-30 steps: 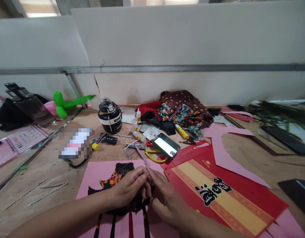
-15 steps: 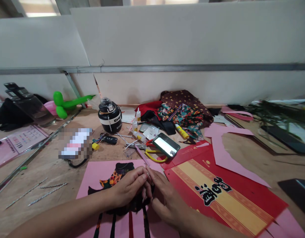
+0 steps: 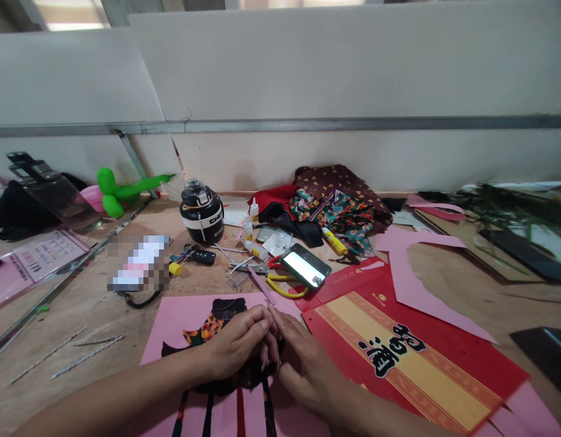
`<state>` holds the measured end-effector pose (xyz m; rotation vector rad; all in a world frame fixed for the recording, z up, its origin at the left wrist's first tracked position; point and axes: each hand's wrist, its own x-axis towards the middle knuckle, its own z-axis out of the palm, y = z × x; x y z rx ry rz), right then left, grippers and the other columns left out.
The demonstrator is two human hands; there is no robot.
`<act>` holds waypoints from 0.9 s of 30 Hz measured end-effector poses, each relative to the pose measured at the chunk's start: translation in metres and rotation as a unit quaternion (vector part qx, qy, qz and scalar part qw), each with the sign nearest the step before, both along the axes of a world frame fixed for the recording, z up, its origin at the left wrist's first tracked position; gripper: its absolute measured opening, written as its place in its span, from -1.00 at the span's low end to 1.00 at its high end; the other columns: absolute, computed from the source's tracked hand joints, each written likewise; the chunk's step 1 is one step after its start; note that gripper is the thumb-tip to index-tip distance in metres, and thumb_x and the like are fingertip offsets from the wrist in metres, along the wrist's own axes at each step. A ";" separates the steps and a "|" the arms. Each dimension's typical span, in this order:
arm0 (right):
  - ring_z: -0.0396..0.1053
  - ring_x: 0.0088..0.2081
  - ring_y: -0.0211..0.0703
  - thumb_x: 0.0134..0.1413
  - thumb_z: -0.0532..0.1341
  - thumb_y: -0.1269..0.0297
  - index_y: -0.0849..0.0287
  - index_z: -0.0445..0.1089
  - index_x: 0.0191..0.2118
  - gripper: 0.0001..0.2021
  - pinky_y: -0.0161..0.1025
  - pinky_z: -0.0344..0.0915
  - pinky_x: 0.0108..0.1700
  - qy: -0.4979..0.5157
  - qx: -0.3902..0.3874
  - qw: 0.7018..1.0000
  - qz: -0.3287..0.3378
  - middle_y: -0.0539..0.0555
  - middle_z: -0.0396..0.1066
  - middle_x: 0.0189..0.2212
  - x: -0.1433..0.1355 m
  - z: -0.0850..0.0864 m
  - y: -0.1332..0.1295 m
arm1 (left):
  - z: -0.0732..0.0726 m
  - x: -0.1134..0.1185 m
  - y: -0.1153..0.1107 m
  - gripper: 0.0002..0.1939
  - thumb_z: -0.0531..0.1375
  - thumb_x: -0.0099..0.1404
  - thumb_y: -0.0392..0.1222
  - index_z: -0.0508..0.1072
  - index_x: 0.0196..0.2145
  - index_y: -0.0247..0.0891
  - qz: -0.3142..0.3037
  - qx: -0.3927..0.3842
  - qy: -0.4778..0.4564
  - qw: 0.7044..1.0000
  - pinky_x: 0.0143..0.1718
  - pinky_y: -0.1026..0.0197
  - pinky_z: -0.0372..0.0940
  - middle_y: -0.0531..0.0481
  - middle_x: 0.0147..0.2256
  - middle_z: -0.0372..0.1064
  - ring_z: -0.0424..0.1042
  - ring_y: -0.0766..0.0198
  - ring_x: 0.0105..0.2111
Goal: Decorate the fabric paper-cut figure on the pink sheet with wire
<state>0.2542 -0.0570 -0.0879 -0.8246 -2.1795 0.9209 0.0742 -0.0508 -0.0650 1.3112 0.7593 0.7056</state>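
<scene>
My left hand (image 3: 241, 343) and my right hand (image 3: 303, 358) meet over a fabric collage, their fingertips pressed together. Both are closed, with bent fingers; whatever they pinch, if anything, is hidden. Beneath them lies pink paper (image 3: 169, 318) bearing dark patterned fabric pieces. An orange flowered fabric piece (image 3: 210, 328) and a black one (image 3: 229, 308) show above my left wrist. Narrow fabric strips, one of them red (image 3: 241, 413), run down the paper's lower part. Just beyond my fingertips is a thin pink paper strip (image 3: 262, 286).
A red bag with black characters (image 3: 362, 315) lies right of my hands. Behind are a phone (image 3: 305, 267) on yellow-handled scissors (image 3: 285, 286), small glue bottles (image 3: 248, 230), a yellow glue tube (image 3: 335, 241), heaped fabrics (image 3: 339, 209) and a black bottle (image 3: 202, 215). Twisted cords (image 3: 87, 358) lie left.
</scene>
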 end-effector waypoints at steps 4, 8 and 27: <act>0.13 0.20 -0.05 -0.19 0.02 0.62 -0.01 -0.13 0.31 -0.14 0.03 0.14 0.19 0.020 -0.028 0.999 0.000 0.13 0.13 0.21 -0.001 0.001 0.000 | -0.001 -0.002 -0.001 -0.65 -0.05 0.36 0.10 0.23 -0.26 -0.28 -0.005 -0.002 0.001 1.000 -0.46 0.31 0.19 0.02 -0.47 0.34 0.29 0.38 -0.53; 0.09 0.22 -0.04 -0.20 0.02 0.62 -0.01 -0.11 0.30 -0.14 0.03 0.11 0.21 0.028 -0.034 0.999 -0.003 0.12 0.13 0.21 -0.001 -0.001 0.000 | -0.002 -0.003 0.000 -0.66 -0.05 0.37 0.08 0.22 -0.26 -0.28 -0.006 -0.006 -0.007 1.000 -0.45 0.31 0.20 0.02 -0.46 0.35 0.29 0.38 -0.52; 0.09 0.21 -0.03 -0.10 0.04 0.59 0.03 -0.15 0.32 -0.18 0.04 0.11 0.21 -0.014 0.023 1.000 -0.011 0.16 0.12 0.20 0.000 -0.002 -0.001 | -0.005 0.000 0.001 -0.62 0.00 0.32 0.14 0.25 -0.30 -0.28 0.015 0.003 0.004 1.000 -0.52 0.35 0.18 0.05 -0.51 0.32 0.28 0.41 -0.57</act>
